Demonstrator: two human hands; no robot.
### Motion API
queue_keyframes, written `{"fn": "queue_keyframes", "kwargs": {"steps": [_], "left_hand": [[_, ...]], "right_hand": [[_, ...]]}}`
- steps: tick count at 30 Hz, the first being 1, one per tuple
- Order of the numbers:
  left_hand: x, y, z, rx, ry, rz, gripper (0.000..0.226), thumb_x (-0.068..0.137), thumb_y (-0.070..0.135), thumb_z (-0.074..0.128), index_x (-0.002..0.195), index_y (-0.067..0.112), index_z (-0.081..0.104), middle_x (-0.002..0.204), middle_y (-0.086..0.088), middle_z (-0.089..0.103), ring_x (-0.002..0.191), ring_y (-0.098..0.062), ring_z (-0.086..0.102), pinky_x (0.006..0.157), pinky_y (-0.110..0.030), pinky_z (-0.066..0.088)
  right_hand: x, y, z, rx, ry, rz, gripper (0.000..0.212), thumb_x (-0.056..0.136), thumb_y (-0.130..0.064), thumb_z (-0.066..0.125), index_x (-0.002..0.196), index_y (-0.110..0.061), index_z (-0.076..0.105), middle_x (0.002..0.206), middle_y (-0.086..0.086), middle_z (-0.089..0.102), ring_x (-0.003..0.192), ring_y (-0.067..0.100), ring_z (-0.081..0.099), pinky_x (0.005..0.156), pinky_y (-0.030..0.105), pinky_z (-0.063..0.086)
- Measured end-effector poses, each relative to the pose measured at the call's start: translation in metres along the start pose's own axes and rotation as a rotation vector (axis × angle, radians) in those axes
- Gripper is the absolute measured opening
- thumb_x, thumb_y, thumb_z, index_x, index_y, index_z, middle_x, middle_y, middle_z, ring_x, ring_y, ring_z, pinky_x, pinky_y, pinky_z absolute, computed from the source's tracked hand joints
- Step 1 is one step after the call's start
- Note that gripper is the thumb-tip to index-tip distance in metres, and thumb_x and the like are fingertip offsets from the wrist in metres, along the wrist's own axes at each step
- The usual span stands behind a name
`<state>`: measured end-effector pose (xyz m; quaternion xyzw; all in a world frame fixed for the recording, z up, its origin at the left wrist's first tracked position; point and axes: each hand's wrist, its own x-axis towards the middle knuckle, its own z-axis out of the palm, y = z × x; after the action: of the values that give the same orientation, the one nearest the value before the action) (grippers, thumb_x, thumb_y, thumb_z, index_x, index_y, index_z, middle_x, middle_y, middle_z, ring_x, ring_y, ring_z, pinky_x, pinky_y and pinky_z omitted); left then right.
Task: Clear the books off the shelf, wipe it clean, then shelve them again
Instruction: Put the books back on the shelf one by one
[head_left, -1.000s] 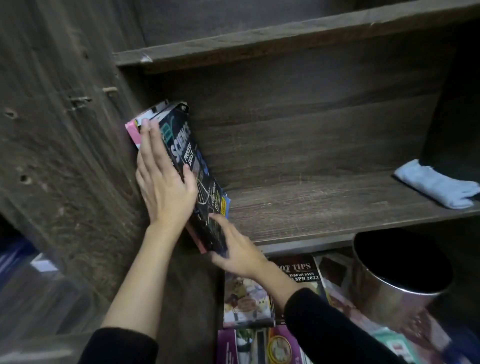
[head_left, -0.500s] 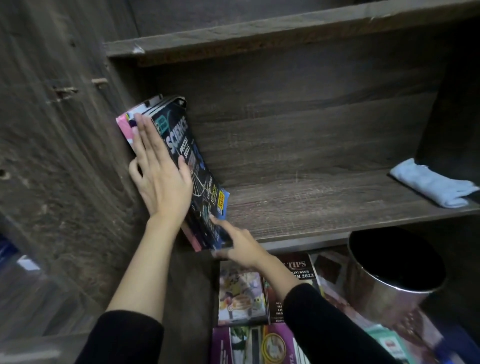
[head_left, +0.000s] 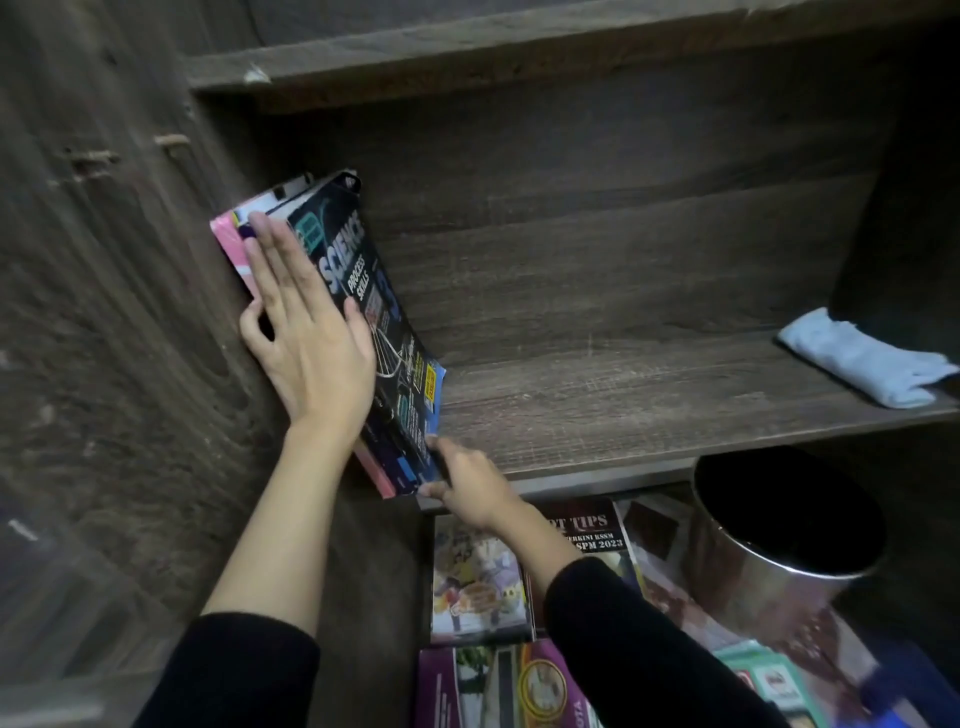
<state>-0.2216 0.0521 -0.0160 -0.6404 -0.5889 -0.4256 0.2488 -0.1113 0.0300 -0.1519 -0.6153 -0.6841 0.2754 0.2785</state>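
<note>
My left hand (head_left: 311, 348) flat on the leaning dark glossy paperback books (head_left: 358, 260), right hand (head_left: 470, 486) pinching their lower corner, I'd say I'm reshelving; next, square them upright.

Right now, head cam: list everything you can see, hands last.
leaning paperback books: at least three, black Science cover in front, pink behind; against the shelf's left wall.
dark wooden shelf: one, dark brown; centre.
folded pale blue cloth: one, pale blue; shelf's right end.
shiny round metal bin: one, silver, dark inside; below the shelf, right.
loose colourful books: several, mixed colours; lying flat below the shelf.
left hand: one; flat on the Science cover.
right hand: one; pinches the stack's lower corner.
</note>
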Motion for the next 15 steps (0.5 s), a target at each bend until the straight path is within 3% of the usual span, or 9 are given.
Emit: {"fn": "queue_keyframes", "kwargs": {"steps": [8,15], "left_hand": [[0.0007,0.0011,0.0026,0.085,-0.008,-0.02,0.072,0.096,0.027,0.04,0.149,0.001,-0.001,0.158,-0.016,0.004,0.146,-0.024,0.004,0.11,-0.041,0.02],[0.0008,0.0043,0.003,0.092,-0.018,-0.035,0.073,0.095,0.026,0.04,0.149,0.003,-0.003,0.158,-0.016,0.002,0.146,-0.025,0.002,0.112,-0.042,0.017]], "right_hand": [[-0.0015,0.0007,0.0016,-0.051,0.007,-0.039,0.069,0.091,-0.029,0.062,0.15,-0.017,0.027,0.154,0.004,0.033,0.139,0.025,0.034,0.113,0.042,0.031],[-0.0026,0.0015,-0.0014,-0.143,0.026,-0.045,0.07,0.09,-0.036,0.06,0.15,-0.018,0.027,0.154,0.002,0.033,0.137,0.024,0.037,0.109,0.039,0.036]]}}
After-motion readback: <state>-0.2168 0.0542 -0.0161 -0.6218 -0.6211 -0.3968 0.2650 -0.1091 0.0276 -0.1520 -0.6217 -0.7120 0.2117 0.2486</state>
